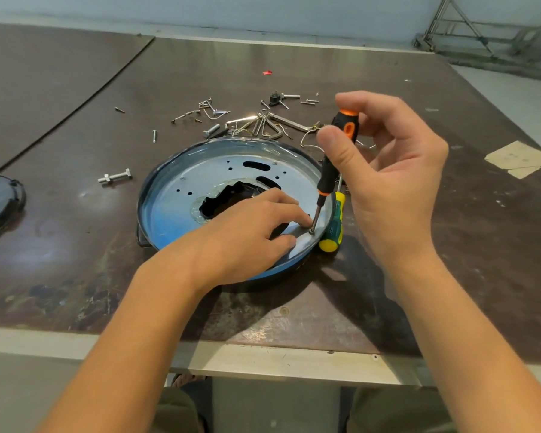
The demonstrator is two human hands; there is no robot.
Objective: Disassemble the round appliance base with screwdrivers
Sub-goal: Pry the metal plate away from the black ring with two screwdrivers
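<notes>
While the round appliance base (pixel 200 176) sits on the desk (pixel 450 245), the orange-black screwdriver (pixel 331 164) stands tip-down on a rim screw (pixel 311 231) at four o'clock. The grip of the right hand (pixel 394 182) pinches its handle, evidently for turning; the left hand (pixel 247 235) rests extended fingers beside the tip, apparently steadying the base. Loose fasteners (pixel 213 129) lie at twelve o'clock.

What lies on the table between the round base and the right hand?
A green and yellow screwdriver, lying beside the rim of the round base, seen in the head view.
</notes>
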